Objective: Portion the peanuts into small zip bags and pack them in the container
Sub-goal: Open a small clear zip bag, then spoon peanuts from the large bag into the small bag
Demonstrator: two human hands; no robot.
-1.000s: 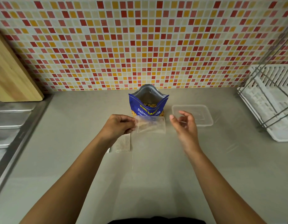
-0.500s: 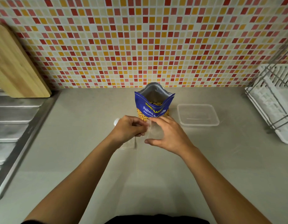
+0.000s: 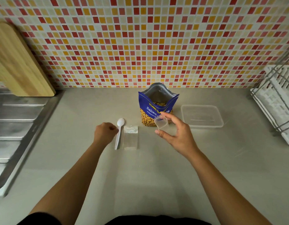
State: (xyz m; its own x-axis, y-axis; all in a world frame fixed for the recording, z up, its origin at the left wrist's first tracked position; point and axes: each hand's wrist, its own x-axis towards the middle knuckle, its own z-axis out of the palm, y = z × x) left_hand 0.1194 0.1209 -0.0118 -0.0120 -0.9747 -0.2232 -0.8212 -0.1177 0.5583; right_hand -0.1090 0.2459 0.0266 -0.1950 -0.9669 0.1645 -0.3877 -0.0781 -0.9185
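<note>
Head view: right hand's (image 3: pixel 178 135) zip bag (image 3: pixel 162 125) before peanut bag (image 3: pixel 154 109); spoon (image 3: pixel 119 132) leftward.

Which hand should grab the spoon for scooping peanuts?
Left. The left hand sits right beside the spoon handle and holds nothing; the right hand is busy pinching the opened zip bag in front of the peanut bag.

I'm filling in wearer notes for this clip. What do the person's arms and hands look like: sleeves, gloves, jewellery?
The left hand and right hand wear no gloves, rings, watch or bands. The left forearm and right forearm are uncovered. A black sleeve shows on the left upper arm at the bottom edge; no sleeve shows on the right.
</note>
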